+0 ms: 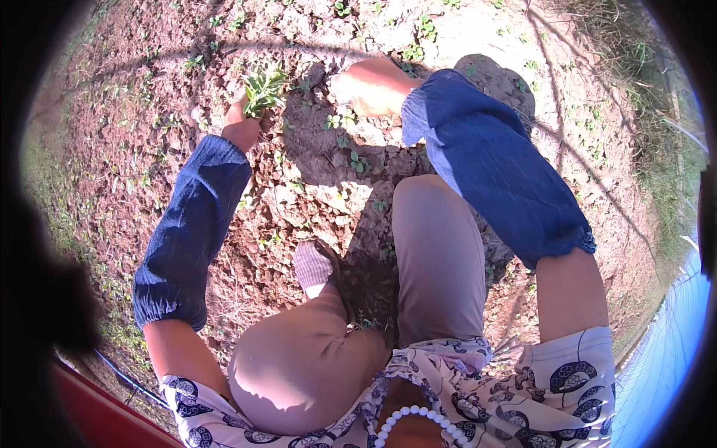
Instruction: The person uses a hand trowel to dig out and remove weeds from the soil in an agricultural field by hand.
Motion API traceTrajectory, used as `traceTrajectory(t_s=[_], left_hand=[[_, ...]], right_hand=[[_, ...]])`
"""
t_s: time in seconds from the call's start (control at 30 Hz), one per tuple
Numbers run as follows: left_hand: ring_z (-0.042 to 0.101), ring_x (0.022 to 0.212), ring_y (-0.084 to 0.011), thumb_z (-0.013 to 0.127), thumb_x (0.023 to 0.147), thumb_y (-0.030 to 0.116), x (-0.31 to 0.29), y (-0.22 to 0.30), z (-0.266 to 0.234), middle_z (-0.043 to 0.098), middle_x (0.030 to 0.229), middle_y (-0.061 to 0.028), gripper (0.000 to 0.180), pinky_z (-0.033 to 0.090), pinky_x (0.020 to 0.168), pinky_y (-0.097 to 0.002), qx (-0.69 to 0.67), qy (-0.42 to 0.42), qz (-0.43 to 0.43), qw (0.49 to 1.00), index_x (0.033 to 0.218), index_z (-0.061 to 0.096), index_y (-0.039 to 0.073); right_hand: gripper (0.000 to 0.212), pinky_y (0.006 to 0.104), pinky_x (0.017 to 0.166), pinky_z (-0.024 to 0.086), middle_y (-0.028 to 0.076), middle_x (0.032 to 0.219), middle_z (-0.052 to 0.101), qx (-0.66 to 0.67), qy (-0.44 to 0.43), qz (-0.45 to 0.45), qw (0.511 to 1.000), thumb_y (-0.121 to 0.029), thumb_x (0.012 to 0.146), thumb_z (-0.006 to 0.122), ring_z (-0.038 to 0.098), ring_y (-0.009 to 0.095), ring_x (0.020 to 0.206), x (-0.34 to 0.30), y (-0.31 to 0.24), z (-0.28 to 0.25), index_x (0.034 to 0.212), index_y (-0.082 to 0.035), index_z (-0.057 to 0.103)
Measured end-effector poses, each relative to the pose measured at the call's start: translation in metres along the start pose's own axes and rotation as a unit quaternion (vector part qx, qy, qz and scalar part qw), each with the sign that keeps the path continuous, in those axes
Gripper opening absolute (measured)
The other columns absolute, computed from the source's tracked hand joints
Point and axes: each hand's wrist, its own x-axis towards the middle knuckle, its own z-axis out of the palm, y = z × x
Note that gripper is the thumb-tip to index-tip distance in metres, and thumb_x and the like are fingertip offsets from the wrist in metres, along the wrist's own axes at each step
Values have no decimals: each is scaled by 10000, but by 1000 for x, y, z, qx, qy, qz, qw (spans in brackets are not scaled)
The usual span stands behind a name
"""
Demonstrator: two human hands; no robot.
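My left hand [242, 125] is closed around a bunch of pulled green seedlings [264, 89], their leaves fanning out above the fist. It is held over the soil, left of the middle. My right hand [372, 86] is low over the bare ground to the right of the bunch. Glare washes out its fingers, so their grip cannot be made out. Small green seedlings [332, 121] grow just below that hand, and another leafy seedling [359, 161] stands in the shade nearer to me. Blue sleeve covers [478, 149] are on both forearms.
Dry, cloddy reddish soil [149, 201] with scattered sprouts spreads all around. My bent knees and a ribbed shoe [314, 265] take up the near middle. Grass [650, 112] lines the right side, beside blue sheeting [672, 328]. Something red [104, 411] shows at the lower left.
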Motion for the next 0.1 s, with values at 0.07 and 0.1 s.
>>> traceTrajectory(t_s=[0.07,0.1], left_hand=[[591,873,-203,662,835,124,13,-42,22,615,1009,-153,533,480,722,-299,58,107,16,992,1281,396,2],[591,873,-203,662,835,124,17,-47,26,615,1009,-153,533,480,722,-299,51,100,18,993,1281,396,2]], right_hand=[[110,375,610,487,108,755,644,357,23,180,916,-173,742,616,616,268,730,-9,-4,-1,811,-92,643],[154,369,620,483,102,798,663,632,23,340,696,-215,808,608,625,222,795,-9,-7,-2,838,-66,633]])
